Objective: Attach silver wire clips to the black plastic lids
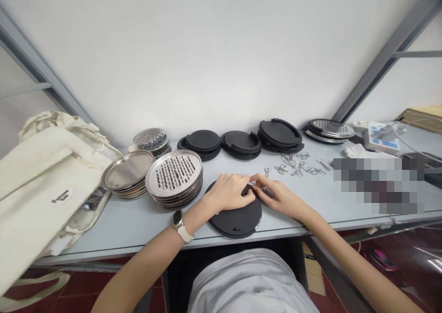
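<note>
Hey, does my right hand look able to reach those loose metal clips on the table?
Probably yes: the metal clips lie just beyond the right hand, with nothing visible between, though that hand is busy at the edge of the black disc.

Bright, soft light spreads evenly over the white wall (221, 50) and pale bench (134, 225), leaving faint shadows around the stacks and deep darkness beneath the bench top. The metal plate (128, 168) has a dull sheen, the black disc (238, 218) a thin glint along its lower right rim. Wide-angle distortion stretches the bag (44, 198) and slants the posts (58, 85) at the edges, fine detail looks slightly smeared, and coarse mosaic blocks hide a patch at right.
</note>
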Tool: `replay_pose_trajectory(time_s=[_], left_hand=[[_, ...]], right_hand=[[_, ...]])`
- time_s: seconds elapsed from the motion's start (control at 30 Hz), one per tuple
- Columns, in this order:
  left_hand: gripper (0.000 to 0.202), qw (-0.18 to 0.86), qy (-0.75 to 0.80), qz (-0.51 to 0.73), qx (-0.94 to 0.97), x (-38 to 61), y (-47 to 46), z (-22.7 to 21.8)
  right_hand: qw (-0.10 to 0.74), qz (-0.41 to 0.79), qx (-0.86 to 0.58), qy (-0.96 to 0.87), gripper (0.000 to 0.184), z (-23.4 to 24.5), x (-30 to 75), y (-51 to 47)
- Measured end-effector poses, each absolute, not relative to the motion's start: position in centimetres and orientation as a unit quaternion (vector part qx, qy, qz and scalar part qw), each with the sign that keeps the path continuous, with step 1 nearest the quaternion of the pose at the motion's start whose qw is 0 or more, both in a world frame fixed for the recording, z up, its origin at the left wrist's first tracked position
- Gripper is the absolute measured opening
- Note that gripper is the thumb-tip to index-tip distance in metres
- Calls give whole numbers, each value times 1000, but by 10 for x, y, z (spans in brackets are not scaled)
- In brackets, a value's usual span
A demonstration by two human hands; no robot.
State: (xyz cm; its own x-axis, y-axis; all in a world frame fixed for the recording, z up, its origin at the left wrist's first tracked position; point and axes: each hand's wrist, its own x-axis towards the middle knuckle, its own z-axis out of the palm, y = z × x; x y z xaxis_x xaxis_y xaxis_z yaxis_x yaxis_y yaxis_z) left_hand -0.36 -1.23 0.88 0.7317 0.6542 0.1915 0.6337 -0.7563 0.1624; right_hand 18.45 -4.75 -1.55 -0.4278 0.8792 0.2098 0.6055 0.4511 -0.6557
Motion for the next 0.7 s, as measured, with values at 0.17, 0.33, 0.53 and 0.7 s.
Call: replay_pose_trajectory(time_s=[0.17,0.33,0.53,0.7], left_hand=[[19,40,334,129,933,-4,-12,9],[21,39,343,118,931,-5,-12,10],[20,35,335,128,933,-5,-12,10],[20,36,342,129,930,-4,-13,9]], right_hand=[[269,249,-467,-805,19,-14,184,-48],[289,269,-466,-791,22,-17,182,-49],[285,253,-467,-798,17,-19,183,-46],[287,221,-452,-815,19,-17,184,-45]])
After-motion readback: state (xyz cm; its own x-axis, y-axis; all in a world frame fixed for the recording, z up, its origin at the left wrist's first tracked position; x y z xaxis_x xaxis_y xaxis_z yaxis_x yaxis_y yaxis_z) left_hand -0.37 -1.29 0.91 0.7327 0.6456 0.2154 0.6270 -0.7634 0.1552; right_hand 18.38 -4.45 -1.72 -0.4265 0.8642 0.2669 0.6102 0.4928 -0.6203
